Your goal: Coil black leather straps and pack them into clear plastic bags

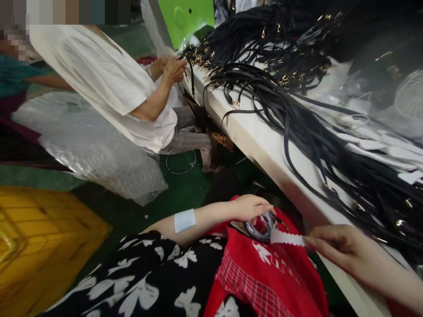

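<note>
A long pale bench [264, 145] runs from the upper middle down to the lower right, its top heaped with black straps [297, 101] whose brass clips hang near the edge, and with white paper strips [380, 145] lying among them farther right. Below the bench edge, the left hand [251, 208] curls over a roll of tape [261, 225] resting on a red cloth [274, 273] in the lap, fingers closed loosely on the roll. The right hand [340, 248] pinches the free end of a white serrated tape strip [287, 237] drawn out from the roll, thumb and fingers narrow on it. The floor [185, 189] is dark green. A yellow crate [42, 246] stands at the lower left, with crumpled clear plastic sheeting [89, 145] behind it. A co-worker in a white shirt [109, 83] sits at the bench's far end, hands at the straps, near a green panel [185, 17].
</note>
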The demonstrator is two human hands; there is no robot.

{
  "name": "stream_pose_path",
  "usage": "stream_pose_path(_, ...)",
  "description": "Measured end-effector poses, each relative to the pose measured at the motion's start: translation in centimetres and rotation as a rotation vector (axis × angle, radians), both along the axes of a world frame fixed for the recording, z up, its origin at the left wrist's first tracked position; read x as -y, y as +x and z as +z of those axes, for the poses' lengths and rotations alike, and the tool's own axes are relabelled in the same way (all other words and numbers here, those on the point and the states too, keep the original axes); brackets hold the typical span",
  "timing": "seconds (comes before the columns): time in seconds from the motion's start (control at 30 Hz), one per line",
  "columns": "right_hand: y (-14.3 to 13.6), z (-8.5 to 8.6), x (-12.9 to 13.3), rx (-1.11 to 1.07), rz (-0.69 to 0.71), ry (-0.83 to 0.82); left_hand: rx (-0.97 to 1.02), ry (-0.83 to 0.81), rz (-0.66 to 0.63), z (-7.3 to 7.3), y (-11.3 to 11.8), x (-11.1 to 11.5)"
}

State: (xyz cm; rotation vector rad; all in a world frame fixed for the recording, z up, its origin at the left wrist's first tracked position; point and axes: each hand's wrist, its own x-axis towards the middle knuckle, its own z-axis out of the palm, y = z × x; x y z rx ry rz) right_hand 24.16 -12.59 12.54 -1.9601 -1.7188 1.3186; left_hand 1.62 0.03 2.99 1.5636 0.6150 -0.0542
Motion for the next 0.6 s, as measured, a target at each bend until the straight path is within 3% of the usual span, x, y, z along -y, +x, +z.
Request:
stream_pose_path(0.1,-0.6,0.1,-0.9,-0.151,0.105,-0.157,-0.005,0.033,-0.041,0.3,0.0,-0.1)
stream_pose_path(0.27,-0.7,0.9,-1.6,-0.201,0.104,-0.165,-0.01,0.095,-0.049,0.1,0.1,-0.2)
stream_pose_path(0.43,-1.7,0.1,-2.0,0.061,0.159,-0.164,-0.014,0.144,-0.039,-0.2,0.3,0.0)
stream_pose_path(0.6,-3.0,0.0,-2.2,0.332,0.23,-0.033,-0.018,0.125,-0.04,-0.2,0.3,-0.1)
